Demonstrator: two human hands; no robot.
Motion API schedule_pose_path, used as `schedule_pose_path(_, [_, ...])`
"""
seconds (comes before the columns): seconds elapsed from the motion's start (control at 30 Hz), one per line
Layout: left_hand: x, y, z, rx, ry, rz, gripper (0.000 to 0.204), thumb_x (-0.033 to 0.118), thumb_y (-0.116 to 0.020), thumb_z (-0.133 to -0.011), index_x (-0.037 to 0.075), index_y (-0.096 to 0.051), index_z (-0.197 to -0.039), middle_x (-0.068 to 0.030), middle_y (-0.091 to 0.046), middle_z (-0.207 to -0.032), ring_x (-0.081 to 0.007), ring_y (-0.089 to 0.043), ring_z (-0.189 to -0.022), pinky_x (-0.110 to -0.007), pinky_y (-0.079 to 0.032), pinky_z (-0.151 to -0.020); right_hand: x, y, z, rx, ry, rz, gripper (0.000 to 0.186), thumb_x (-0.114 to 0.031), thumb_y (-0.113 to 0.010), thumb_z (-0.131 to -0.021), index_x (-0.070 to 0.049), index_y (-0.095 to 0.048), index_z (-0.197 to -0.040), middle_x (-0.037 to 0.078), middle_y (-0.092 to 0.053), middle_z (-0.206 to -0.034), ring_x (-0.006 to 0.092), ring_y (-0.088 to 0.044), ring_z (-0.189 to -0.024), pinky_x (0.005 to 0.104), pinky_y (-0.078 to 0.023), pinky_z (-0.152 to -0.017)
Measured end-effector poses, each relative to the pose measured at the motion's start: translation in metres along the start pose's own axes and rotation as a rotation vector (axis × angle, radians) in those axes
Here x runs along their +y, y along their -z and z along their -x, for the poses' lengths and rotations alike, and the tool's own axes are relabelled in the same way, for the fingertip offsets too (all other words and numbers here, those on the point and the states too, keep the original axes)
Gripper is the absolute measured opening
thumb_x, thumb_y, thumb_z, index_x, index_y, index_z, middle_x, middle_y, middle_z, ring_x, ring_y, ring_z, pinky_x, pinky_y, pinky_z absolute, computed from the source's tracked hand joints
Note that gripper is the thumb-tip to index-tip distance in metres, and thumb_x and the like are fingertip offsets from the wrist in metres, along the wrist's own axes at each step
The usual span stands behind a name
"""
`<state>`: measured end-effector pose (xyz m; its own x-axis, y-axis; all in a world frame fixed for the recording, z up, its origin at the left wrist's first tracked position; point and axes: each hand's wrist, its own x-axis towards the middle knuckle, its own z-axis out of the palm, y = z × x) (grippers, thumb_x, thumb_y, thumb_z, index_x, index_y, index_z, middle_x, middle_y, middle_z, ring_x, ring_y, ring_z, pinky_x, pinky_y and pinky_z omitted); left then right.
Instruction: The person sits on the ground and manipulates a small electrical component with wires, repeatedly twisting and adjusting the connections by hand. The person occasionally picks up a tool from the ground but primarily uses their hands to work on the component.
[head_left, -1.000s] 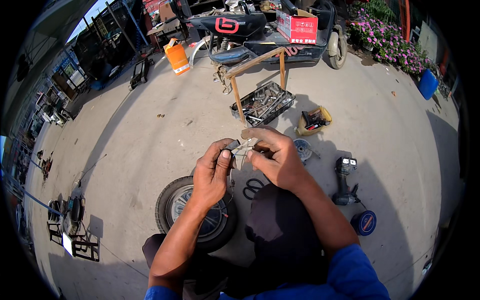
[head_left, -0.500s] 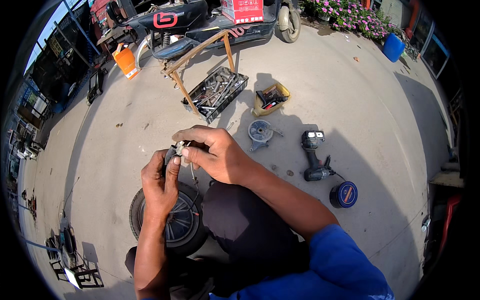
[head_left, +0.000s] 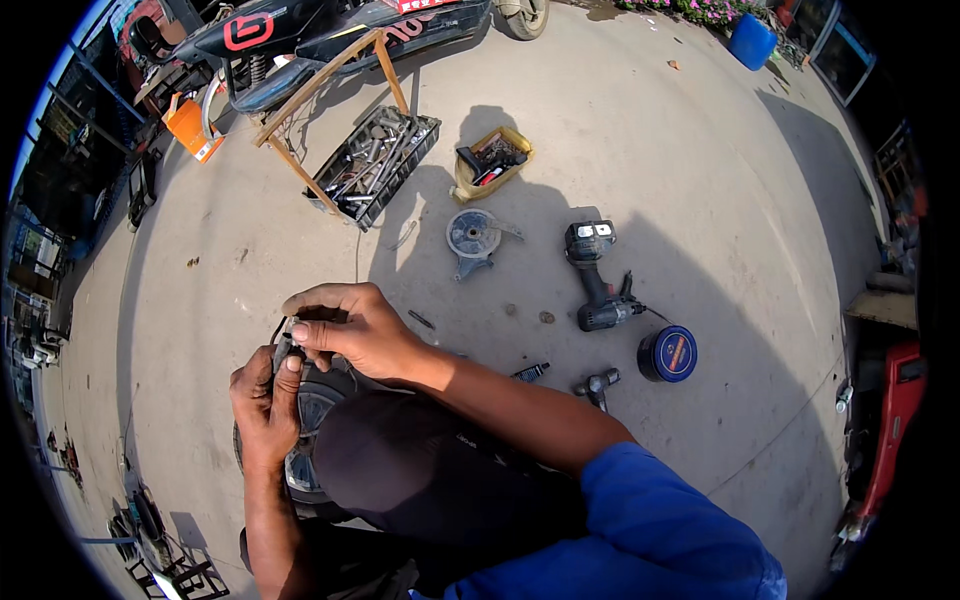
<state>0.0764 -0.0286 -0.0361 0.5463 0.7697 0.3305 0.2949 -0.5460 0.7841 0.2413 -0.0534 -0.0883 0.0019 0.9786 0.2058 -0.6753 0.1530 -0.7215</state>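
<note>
My left hand (head_left: 268, 405) is closed on a dark grey, soft-looking sleeve (head_left: 283, 348), pinched between thumb and fingers. Just above it, the thumb and fingers of my right hand (head_left: 355, 335) pinch a small whitish plug connector (head_left: 292, 326), mostly covered by the fingertips. The two hands nearly meet, so how connector and sleeve join is hidden. Under them lies a wheel (head_left: 312, 405) with a black tyre and metal spokes, partly behind my knee.
A wooden-handled tool tray (head_left: 428, 150), a yellow cut-open container (head_left: 462, 193) and a metal brake plate (head_left: 473, 234) lie ahead. To the right are a cordless impact wrench (head_left: 594, 280), a round blue tin (head_left: 668, 354) and a metal tool (head_left: 597, 385). A scooter (head_left: 330, 40) stands beyond.
The whole view has shifted, so the ground items sit further left and higher. Both hands keep their pinch. Less of the connector shows, and the thin wires hanging below it are out of sight.
</note>
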Motion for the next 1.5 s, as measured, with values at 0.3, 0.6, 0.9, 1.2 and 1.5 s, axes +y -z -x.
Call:
schedule_pose_path(0.3, [-0.015, 0.013, 0.008, 0.208, 0.164, 0.105, 0.023, 0.018, -0.059, -0.1, -0.001, -0.057, -0.087, 0.0035, -0.053, -0.074, -0.0058, -0.042, -0.068, -0.022, -0.035, -0.061, 0.029, 0.101, 0.068, 0.255, -0.168, 0.631, 0.03, -0.014, -0.07, -0.088, 0.006, -0.066, -0.11, 0.011, -0.069, -0.085, 0.013, -0.063, -0.072, 0.0288, -0.051, -0.064])
schedule_pose_path(0.6, [-0.016, 0.009, 0.008, 0.193, 0.167, 0.248, 0.022, 0.02, -0.06, -0.1, 0.003, -0.055, -0.085, 0.0065, -0.046, -0.071, -0.0021, -0.035, -0.061, -0.02, -0.026, -0.053, 0.021, 0.302, 0.206, 0.602, -0.367, 1.833, 0.022, -0.004, -0.064, -0.078, 0.0, -0.071, -0.098, 0.024, -0.065, -0.095, 0.0417, -0.064, -0.086, 0.0474, -0.052, -0.077])
schedule_pose_path(0.9, [-0.015, 0.011, 0.0, 0.198, 0.165, 0.291, 0.024, 0.021, -0.061, -0.099, 0.004, -0.054, -0.084, 0.0063, -0.045, -0.068, -0.0023, -0.035, -0.058, -0.021, -0.026, -0.051, 0.025, 0.329, 0.209, 0.408, -0.469, 1.845, 0.014, -0.005, -0.06, -0.081, -0.006, -0.069, -0.092, 0.024, -0.06, -0.101, 0.042, -0.063, -0.09, 0.0492, -0.052, -0.081])
schedule_pose_path(1.2, [-0.017, 0.015, 0.001, 0.207, 0.177, 0.297, 0.025, 0.023, -0.059, -0.1, 0.005, -0.053, -0.084, 0.0049, -0.043, -0.065, -0.0038, -0.034, -0.056, -0.023, -0.026, -0.05, 0.025, 0.328, 0.205, 0.461, -0.496, 1.838, 0.014, -0.009, -0.066, -0.077, -0.004, -0.065, -0.09, 0.022, -0.06, -0.103, 0.0423, -0.063, -0.089, 0.0502, -0.052, -0.079])
schedule_pose_path(1.5, [-0.016, 0.014, 0.002, 0.213, 0.194, 0.27, 0.026, 0.026, -0.059, -0.1, 0.004, -0.055, -0.087, 0.0038, -0.043, -0.063, -0.0052, -0.035, -0.056, -0.024, -0.028, -0.05, 0.027, 0.333, 0.205, 0.415, -0.416, 1.805, 0.028, -0.008, -0.076, -0.07, 0.0, -0.057, -0.089, 0.018, -0.067, -0.081, 0.0411, -0.065, -0.079, 0.0481, -0.052, -0.071])
